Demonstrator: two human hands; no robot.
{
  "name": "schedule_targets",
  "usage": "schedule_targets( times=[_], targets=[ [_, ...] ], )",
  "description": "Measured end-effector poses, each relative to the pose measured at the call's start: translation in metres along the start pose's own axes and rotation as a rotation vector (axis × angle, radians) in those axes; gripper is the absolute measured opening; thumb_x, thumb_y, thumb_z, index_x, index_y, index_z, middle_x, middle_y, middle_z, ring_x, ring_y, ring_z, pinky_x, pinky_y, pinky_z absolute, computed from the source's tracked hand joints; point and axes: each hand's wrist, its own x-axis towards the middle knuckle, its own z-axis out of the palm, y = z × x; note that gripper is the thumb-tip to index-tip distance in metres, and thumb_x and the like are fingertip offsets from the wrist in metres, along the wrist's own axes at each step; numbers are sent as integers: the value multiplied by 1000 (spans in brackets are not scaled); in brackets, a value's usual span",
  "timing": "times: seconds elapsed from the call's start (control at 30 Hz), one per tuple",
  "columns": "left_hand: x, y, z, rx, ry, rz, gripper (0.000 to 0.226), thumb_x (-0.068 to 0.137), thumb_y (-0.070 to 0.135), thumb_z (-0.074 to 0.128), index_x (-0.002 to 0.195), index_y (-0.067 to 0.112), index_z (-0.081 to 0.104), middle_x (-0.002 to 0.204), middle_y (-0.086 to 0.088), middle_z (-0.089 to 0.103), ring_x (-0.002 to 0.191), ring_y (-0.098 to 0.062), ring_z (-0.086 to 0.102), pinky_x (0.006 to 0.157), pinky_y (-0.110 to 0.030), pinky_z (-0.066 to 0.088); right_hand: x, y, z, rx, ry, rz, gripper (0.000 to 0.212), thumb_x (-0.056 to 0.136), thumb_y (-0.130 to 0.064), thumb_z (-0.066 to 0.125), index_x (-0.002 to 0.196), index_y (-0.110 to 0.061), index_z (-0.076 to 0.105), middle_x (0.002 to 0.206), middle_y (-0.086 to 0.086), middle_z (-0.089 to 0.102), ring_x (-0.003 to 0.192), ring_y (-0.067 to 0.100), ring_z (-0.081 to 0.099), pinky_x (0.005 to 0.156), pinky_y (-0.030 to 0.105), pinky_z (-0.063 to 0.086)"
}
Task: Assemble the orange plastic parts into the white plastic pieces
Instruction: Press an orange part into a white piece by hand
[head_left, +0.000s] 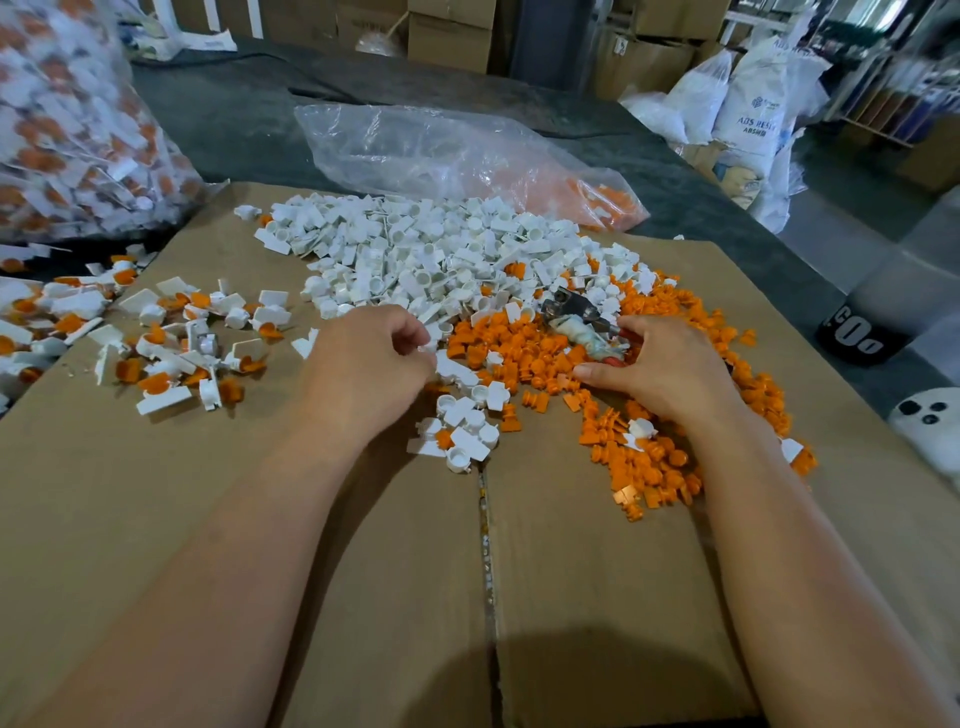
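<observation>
Orange plastic parts (670, 467) heaped along the right side of the cardboard (260, 519), from near its far right corner down toward the near middle; white plastic pieces (415, 249) piled in a broad mound at the far middle, touching and mixing with the orange heap where the two meet; a small cluster of white pieces with a few orange ones just beside the centre seam.

Left hand (371, 364) at the near edge of the white mound, fingers curled in, tips against a white piece; unclear whether pinched or only touched.

Right hand (665, 369) lying on the orange heap, fingers curled over the red handle end of a metal tool (576, 314), thumb out straight beneath it; handle wrapped in pale cloth, metal head pointing toward the far edge.

Joined white-and-orange pieces (171, 353) scattered near the left edge, more of them spilling past it.

Beyond the far edge, a clear plastic bag (441, 150), slumped, with orange parts in its right end; at the far left, a large clear sack (67, 119) packed with white and orange pieces; white sacks (748, 104) well apart, far right.
</observation>
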Motion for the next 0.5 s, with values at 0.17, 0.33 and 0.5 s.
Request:
schedule_targets(
  times=[0.17,0.33,0.5],
  targets=[
    [-2,3,13,203,-145,124,26,86,22,61,111,19,65,104,-2,55,91,-17,52,72,-26,37,3,2,4,-22,-48,4,88,66,-64,63,134,-13,42,133,12,47,122,27,41,96,39,35],
    [0,4,14,233,-154,126,20,88,18,53,103,21,67,99,2,51,81,-14,50,64,-27,37,3,2,5,23,-71,27,89,66,-67,58,135,-14,40,135,12,42,125,28,36,100,40,30],
    [2,1,16,185,-107,142,10,88,21,59,94,16,65,90,2,55,76,-12,49,61,-21,37,0,-6,1,116,105,-55,61,78,-54,59,126,-17,52,130,5,47,123,21,39,95,32,30]
  ],
)
